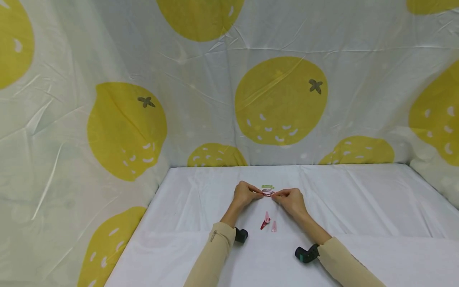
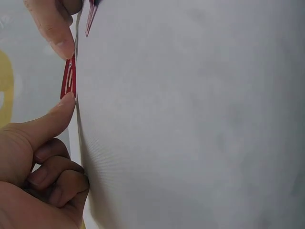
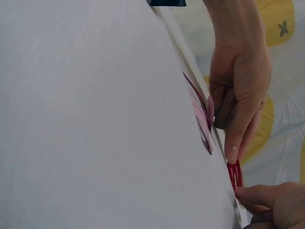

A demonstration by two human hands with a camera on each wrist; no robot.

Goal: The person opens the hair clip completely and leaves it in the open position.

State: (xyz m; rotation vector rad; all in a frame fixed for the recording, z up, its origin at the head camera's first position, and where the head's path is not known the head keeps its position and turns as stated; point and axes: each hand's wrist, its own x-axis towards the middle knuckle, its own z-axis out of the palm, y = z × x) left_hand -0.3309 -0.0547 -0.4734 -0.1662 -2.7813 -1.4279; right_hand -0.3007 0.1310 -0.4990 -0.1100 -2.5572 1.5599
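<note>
On your left, a pale cloth printed with yellow lemons (image 1: 125, 131) hangs as a wall and runs on behind the white-covered table (image 1: 193, 207). Your left arm comes in wearing a beige sleeve (image 1: 211, 253), with a black device (image 1: 241, 235) at the wrist. Your left hand (image 1: 245, 195) reaches in from the left, its thumb and fingertips together, pinching the left end of a red hair clip (image 1: 267, 195).

That clip lies crosswise right at your fingertips, bridging the small gap between your two hands; whether it touches the table you cannot tell from here. Just beyond it are a mauve clip (image 1: 267, 191), partly hidden, and, farther back, a green clip (image 1: 267, 186).

Nearer your body, between your forearms and well apart from your fingers, lie a dark red clip (image 1: 264, 225), a pink clip (image 1: 267, 217) that overlaps it, and, just to their right, a pale pink clip (image 1: 274, 226).

Your right hand (image 1: 292, 202) mirrors the left, thumb and finger clamped on the red clip's right end. Behind it come a second black device (image 1: 306, 255) and your right beige sleeve (image 1: 346, 263).
</note>
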